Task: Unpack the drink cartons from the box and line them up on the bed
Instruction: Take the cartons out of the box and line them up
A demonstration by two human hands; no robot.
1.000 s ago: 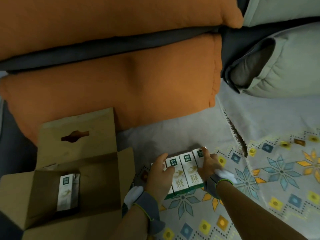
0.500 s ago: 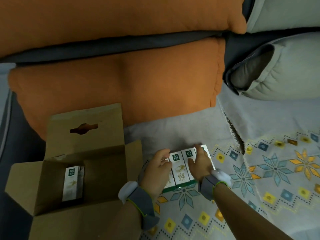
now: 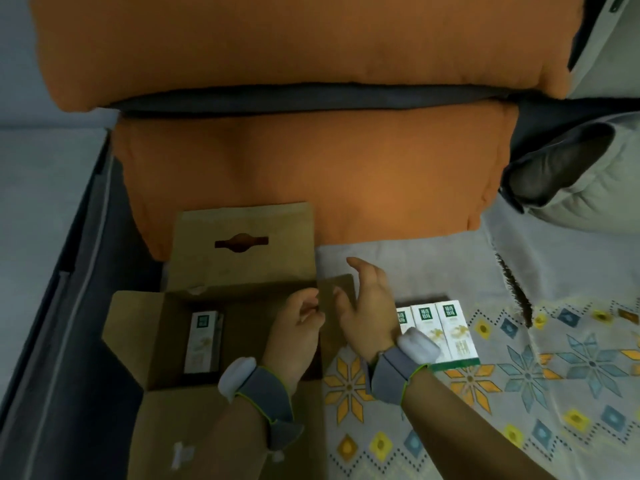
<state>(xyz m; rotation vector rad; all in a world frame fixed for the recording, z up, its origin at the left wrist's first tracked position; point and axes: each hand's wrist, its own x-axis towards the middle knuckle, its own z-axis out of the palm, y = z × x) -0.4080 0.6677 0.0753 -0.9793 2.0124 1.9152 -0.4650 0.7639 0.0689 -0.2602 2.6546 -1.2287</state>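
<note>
left hand (image 3: pixel 294 329): back toward the camera, fingers loosely curled, nothing in them
right hand (image 3: pixel 369 306): fingers spread and nearly straight, pointing away from the body, holding nothing
spacing: the two hands are close side by side, not touching
left forearm (image 3: pixel 221 441): bare, rising from the lower edge
right forearm (image 3: pixel 460 427): bare, entering from lower right, angled leftward
left band (image 3: pixel 266 389): grey, on the wrist, white pod
right band (image 3: pixel 391 372): grey, on the wrist, white pod

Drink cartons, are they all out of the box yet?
Nearly. At least three white-and-green drink cartons sit side by side on the patterned bedspread. The left hand and right hand are at the brown cardboard box, holding no carton. One last carton waits inside.
</note>
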